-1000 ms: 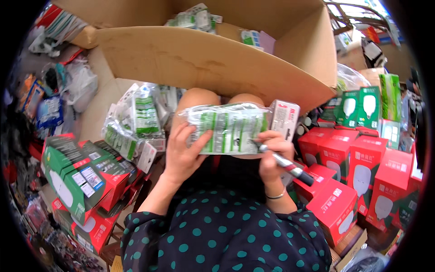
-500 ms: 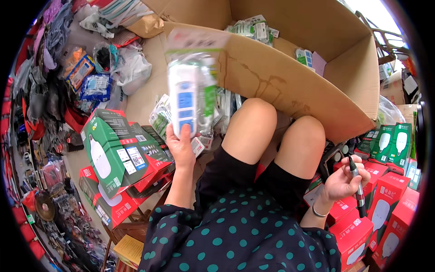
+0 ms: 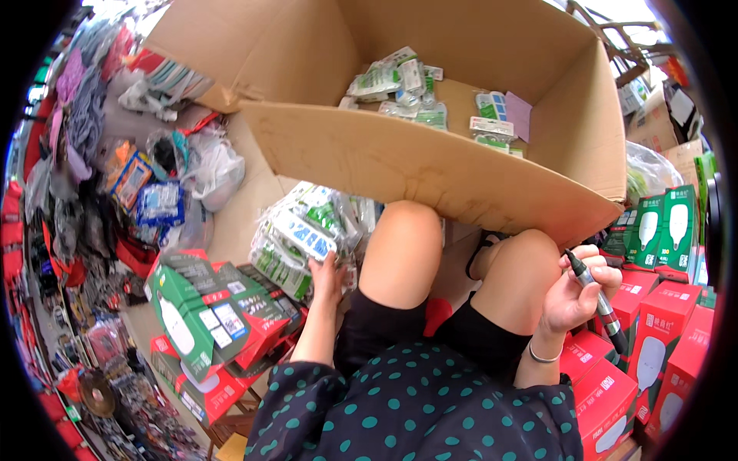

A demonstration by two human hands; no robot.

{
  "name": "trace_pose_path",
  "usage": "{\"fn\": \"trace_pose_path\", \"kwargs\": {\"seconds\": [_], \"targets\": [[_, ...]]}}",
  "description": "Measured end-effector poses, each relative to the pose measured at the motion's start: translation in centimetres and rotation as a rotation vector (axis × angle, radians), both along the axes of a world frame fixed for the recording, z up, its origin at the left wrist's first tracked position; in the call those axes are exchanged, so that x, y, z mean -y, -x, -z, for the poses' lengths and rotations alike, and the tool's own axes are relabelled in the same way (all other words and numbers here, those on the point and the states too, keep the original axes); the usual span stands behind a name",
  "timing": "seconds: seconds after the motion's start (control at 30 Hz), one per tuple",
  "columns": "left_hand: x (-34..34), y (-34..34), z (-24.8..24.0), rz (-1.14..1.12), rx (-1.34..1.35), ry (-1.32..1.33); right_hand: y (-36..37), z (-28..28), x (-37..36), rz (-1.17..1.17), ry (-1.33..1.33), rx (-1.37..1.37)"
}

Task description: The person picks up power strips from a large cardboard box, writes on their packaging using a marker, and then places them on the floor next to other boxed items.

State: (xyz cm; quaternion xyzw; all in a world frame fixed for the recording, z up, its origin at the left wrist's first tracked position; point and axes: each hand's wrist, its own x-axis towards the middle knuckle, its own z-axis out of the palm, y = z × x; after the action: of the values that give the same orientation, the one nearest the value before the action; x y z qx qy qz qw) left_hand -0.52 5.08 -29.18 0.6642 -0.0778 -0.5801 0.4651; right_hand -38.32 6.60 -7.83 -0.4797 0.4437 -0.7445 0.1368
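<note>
My left hand (image 3: 328, 278) is at a heap of bagged goods between the stacked boxes and my knee. Its fingers close on the near end of a packaged power strip (image 3: 301, 233), white with blue sockets, lying on top of that heap (image 3: 280, 265). Raised beside my right knee, my right hand (image 3: 573, 301) grips a marker pen (image 3: 597, 301); one black end points up and the other down toward the red boxes. More packaged power strips (image 3: 407, 81) lie inside the big open cardboard box (image 3: 430, 165) in front of my knees.
Green and red bulb boxes (image 3: 184, 323) are stacked at my left. At my right stand more red boxes (image 3: 653, 346) and green ones (image 3: 676, 223). White plastic bags (image 3: 215, 169) and blue packs (image 3: 160, 203) sit on the floor, left of the cardboard box.
My left hand has come down from holding a packaged power strip up before the box to the heap. My right hand keeps the marker. The view shows more of the box's inside.
</note>
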Motion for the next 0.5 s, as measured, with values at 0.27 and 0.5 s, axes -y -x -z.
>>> {"fn": "trace_pose_path", "kwargs": {"seconds": [0.27,0.5], "targets": [[8.8,2.9,-15.7,0.175,0.933,0.709,3.2,-0.3,6.7,0.043,0.014,-0.063],[33.2,13.6,-21.9,0.992,1.162,1.109,7.3,3.0,8.0,0.180,-0.137,-0.244]]}}
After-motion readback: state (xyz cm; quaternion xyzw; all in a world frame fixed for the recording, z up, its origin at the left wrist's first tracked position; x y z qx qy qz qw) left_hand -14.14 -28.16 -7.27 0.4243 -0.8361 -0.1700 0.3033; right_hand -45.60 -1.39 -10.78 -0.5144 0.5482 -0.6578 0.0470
